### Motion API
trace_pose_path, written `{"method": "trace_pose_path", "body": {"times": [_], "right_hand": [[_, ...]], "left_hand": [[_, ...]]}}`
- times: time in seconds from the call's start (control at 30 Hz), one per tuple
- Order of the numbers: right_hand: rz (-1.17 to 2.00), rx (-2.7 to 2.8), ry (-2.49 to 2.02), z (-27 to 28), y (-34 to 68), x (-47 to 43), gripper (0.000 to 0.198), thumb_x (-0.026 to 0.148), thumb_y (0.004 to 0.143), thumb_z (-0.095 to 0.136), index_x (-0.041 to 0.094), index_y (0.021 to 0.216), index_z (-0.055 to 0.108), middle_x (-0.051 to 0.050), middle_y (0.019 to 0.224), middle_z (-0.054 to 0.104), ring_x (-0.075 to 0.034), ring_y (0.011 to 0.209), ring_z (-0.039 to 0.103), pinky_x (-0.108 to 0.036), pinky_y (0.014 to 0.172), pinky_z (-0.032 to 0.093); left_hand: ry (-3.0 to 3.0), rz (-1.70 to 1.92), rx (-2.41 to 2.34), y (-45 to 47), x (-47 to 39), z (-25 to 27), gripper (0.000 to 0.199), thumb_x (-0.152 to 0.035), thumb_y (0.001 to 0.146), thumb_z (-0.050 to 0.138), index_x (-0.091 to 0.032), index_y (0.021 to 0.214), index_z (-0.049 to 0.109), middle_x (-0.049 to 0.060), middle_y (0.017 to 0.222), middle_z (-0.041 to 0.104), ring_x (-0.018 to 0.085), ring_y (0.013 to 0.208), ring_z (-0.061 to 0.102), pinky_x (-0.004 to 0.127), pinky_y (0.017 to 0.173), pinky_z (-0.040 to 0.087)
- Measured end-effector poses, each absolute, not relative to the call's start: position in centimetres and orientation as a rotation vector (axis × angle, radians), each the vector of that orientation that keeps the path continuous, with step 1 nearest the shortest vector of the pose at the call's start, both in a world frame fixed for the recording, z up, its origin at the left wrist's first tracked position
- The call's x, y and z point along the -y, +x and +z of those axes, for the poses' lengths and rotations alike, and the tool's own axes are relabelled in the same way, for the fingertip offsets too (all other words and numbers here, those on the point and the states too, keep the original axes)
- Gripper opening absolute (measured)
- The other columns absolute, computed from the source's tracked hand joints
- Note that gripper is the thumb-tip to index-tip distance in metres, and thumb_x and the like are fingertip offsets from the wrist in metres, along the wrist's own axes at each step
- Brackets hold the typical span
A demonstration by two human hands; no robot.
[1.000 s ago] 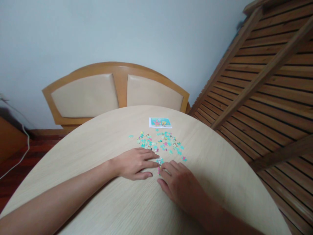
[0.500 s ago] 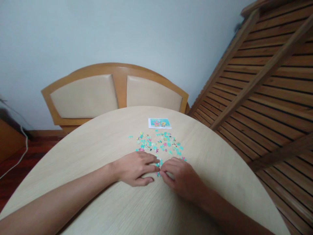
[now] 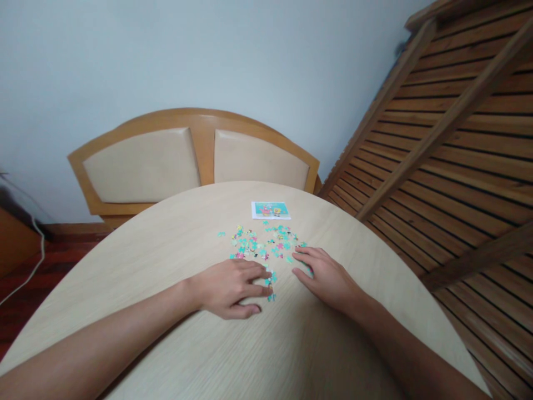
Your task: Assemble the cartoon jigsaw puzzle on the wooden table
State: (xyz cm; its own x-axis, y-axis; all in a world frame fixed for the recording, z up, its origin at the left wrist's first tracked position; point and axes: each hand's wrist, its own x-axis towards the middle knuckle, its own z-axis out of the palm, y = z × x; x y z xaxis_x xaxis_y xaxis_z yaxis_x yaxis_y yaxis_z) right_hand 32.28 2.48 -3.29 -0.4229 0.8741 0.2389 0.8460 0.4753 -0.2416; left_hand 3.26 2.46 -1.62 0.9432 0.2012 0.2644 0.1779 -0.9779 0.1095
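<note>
My left hand [image 3: 235,289] lies palm down on the table with its fingers spread. Its fingertips touch a narrow strip of turquoise jigsaw pieces [image 3: 272,276] that look joined together; part of the strip is under the fingers. To the right, my right hand [image 3: 327,278] is open, its fingers stretched over the right edge of a scatter of loose jigsaw pieces [image 3: 249,244] in turquoise, pink and yellow. A few pieces are partly hidden beneath that hand, and I see none gripped in it.
Behind the pieces lies a picture card [image 3: 270,210] with cartoon figures on turquoise. The round wooden table [image 3: 187,350] fills the foreground. A padded chair back [image 3: 204,147] stands against the wall beyond it, and a slatted wooden panel [image 3: 437,133] leans at the right.
My right hand has left the strip of pieces, moved right and away from me, and its fingers have opened out. The left hand has stayed in about the same place.
</note>
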Motion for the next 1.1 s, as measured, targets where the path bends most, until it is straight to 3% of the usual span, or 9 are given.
{"method": "trace_pose_path", "body": {"times": [0.17, 0.57, 0.87, 1.1], "right_hand": [[0.171, 2.375, -1.526, -2.8, 33.4, -3.2, 0.030, 0.030, 0.094, 0.059, 0.017, 0.116, 0.076, -0.012, 0.126, 0.071, -0.029, 0.119, 0.064, -0.046, 0.106, 0.050], [0.138, 2.173, -1.593, -4.2, 35.4, -5.0, 0.039, 0.022, 0.096, 0.047, 0.017, 0.129, 0.067, -0.013, 0.129, 0.069, -0.028, 0.122, 0.061, -0.045, 0.109, 0.045], [0.091, 2.196, -1.642, -4.3, 36.1, -5.2, 0.029, 0.029, 0.094, 0.054, 0.020, 0.112, 0.075, -0.010, 0.121, 0.072, -0.027, 0.112, 0.065, -0.044, 0.103, 0.048], [0.119, 2.201, -1.612, -3.8, 36.0, -5.0, 0.028, 0.027, 0.096, 0.053, 0.023, 0.111, 0.076, -0.008, 0.115, 0.073, -0.026, 0.107, 0.066, -0.044, 0.098, 0.051]], "left_hand": [[3.006, 0.427, -0.294, 3.2, -2.5, -1.7, 0.038, -0.040, 0.099, 0.053, -0.018, 0.128, 0.062, 0.016, 0.132, 0.061, 0.030, 0.117, 0.062, 0.046, 0.100, 0.053], [3.013, 0.403, -0.285, 3.1, -2.5, -1.7, 0.038, -0.041, 0.099, 0.054, -0.019, 0.129, 0.061, 0.016, 0.134, 0.060, 0.030, 0.118, 0.061, 0.045, 0.101, 0.053], [3.003, 0.441, -0.280, 3.1, -2.5, -1.8, 0.037, -0.040, 0.098, 0.055, -0.020, 0.128, 0.061, 0.016, 0.133, 0.061, 0.030, 0.118, 0.062, 0.044, 0.101, 0.053], [3.007, 0.426, -0.279, 3.1, -2.4, -1.7, 0.038, -0.041, 0.099, 0.054, -0.019, 0.129, 0.061, 0.017, 0.133, 0.060, 0.030, 0.118, 0.061, 0.045, 0.100, 0.054]]}}
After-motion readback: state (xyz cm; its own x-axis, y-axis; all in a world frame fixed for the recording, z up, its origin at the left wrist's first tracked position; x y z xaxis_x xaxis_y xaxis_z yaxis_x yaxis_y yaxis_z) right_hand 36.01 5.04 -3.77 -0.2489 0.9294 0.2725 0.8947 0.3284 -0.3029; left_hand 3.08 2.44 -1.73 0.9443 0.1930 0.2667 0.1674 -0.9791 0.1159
